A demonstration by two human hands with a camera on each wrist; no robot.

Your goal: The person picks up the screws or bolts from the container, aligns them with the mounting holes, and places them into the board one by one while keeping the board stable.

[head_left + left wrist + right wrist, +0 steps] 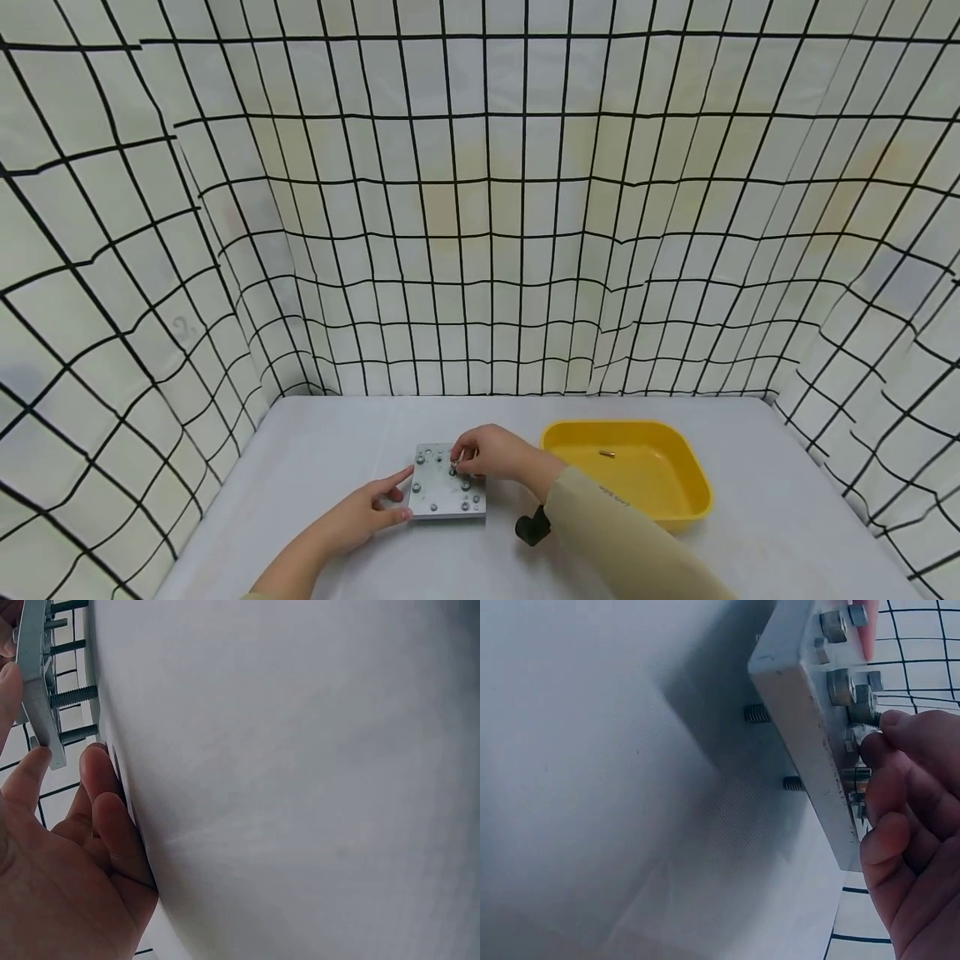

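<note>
A square light metal plate (442, 508) with several bolts in its top lies in front of me. In the right wrist view, threaded shanks stick out beneath the plate (810, 742). My right hand (491, 454) is over its far right part, and thumb and forefinger pinch a small bolt (862, 703); the fingertips partly hide it. My left hand (363, 515) lies at the plate's left edge, with thumb and forefinger touching that side. The left wrist view shows the other fingers (120, 832) bent, on the table.
A yellow tray (701, 492) stands right of the plate, partly behind the right forearm. A small brass-coloured screw (607, 454) lies in it. A black wrist camera (532, 527) hangs under the right wrist. White cloth covers the table (330, 442); white walls with black grid lines (487, 208) surround it.
</note>
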